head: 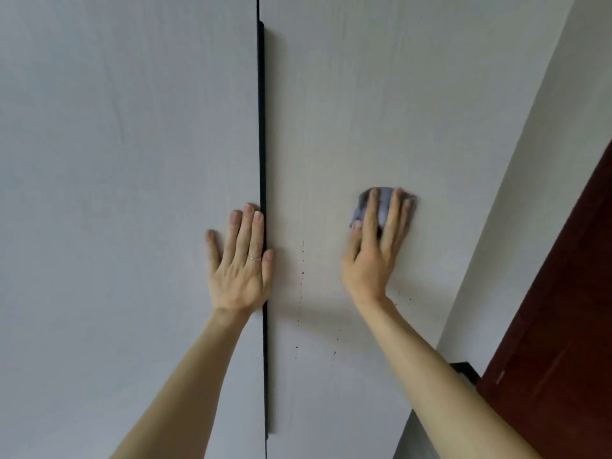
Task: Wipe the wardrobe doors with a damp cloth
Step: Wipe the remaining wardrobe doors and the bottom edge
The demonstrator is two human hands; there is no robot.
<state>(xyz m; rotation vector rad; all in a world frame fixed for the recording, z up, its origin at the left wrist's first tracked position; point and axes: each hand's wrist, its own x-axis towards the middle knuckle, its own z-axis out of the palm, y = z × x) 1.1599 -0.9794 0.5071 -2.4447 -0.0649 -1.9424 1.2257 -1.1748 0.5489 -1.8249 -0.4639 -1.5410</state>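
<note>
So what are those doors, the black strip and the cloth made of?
Doors: probably laminated board, with a matte pale grey face and faint printed-looking wood grain.
Strip: matte black with straight edges. It could be metal or plastic; I cannot tell which.
Cloth: soft bluish-grey fabric, bunched under the right hand, possibly microfibre.

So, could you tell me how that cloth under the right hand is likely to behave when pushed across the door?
Probably floppy: the cloth lies bunched beneath the flat right hand. Likely light, since flat pressure alone holds it on the upright door. Released, it would probably drop.
</note>
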